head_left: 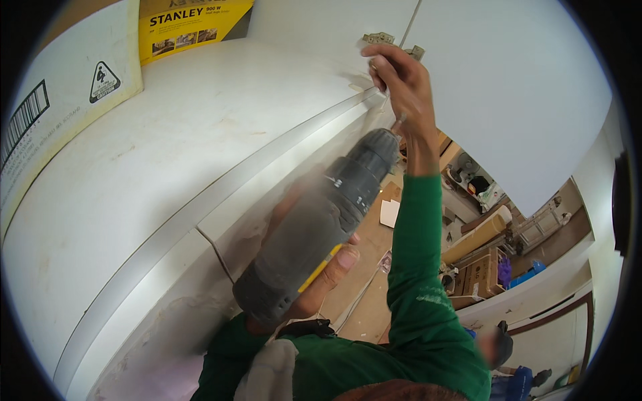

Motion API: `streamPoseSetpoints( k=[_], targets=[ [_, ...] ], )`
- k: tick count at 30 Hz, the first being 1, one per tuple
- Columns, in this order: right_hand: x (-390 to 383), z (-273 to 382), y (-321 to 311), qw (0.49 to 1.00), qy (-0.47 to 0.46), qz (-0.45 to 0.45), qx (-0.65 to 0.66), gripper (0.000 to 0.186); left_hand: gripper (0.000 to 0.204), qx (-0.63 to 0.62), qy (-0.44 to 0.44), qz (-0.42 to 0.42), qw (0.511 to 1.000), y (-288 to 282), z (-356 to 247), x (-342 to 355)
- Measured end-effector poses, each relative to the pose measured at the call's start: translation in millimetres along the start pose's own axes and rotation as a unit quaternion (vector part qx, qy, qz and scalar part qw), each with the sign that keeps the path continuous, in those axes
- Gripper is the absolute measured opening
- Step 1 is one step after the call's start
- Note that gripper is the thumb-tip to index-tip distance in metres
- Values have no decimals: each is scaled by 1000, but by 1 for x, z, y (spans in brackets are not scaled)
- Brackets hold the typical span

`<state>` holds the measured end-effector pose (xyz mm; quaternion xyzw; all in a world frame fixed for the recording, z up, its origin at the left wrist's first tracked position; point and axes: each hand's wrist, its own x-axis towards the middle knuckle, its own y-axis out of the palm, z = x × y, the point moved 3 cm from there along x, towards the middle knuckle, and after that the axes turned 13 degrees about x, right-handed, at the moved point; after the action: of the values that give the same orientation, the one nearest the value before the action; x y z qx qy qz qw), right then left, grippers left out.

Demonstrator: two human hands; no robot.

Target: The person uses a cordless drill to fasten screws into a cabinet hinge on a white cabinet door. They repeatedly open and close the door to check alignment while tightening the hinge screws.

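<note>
My left hand [328, 277] is wrapped round the handle of a dusty black cordless drill [307, 224] with a yellow stripe. The drill tilts up to the right, and its chuck and bit end beside my right wrist. Raised higher, my right hand [401, 77] has thumb and fingers drawn together in a pinch. Whatever small thing lies between those fingertips is too small to name. Just beyond them, a metal cabinet hinge [378, 39] sits at the edge of a white door panel [508, 87]. Another hinge part [416, 52] shows partly behind my fingers.
A white cabinet top [154, 140] with a pale edge strip spans the left. On it stand a large white carton [67, 100] and a yellow box [194, 30]. Below right are a brown carton [478, 274], a cardboard roll [478, 234] and clutter. Another person [498, 344] appears at lower right.
</note>
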<state>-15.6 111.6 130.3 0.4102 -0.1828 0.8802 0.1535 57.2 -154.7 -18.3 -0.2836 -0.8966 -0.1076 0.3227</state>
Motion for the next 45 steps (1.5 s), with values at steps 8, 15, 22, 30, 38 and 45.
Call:
streamPoseSetpoints(
  k=[8, 15, 22, 30, 38, 45],
  targets=[
    [-89, -7, 5, 943, 27, -149, 297, 21, 97, -53, -23, -17, 998, 14, 15, 6],
    [-125, -13, 16, 804, 77, -129, 576, 20, 94, 27, 50, -7, 998, 18, 26, 2],
    [-133, -19, 27, 773, 102, -156, 607, 23, 81, -86, -15, -15, 996, 28, 39, -6],
    [-122, -46, 31, 739, 124, -159, 643, 27, 25, -102, -52, -17, 993, 41, 51, -4],
    [-112, -48, 39, 697, 156, -183, 675, 26, 22, -79, -33, -49, 995, 50, 53, 5],
    [-105, -40, 40, 720, 167, -199, 644, 28, 25, -66, -27, -69, 995, 61, 42, 15]
  ],
)
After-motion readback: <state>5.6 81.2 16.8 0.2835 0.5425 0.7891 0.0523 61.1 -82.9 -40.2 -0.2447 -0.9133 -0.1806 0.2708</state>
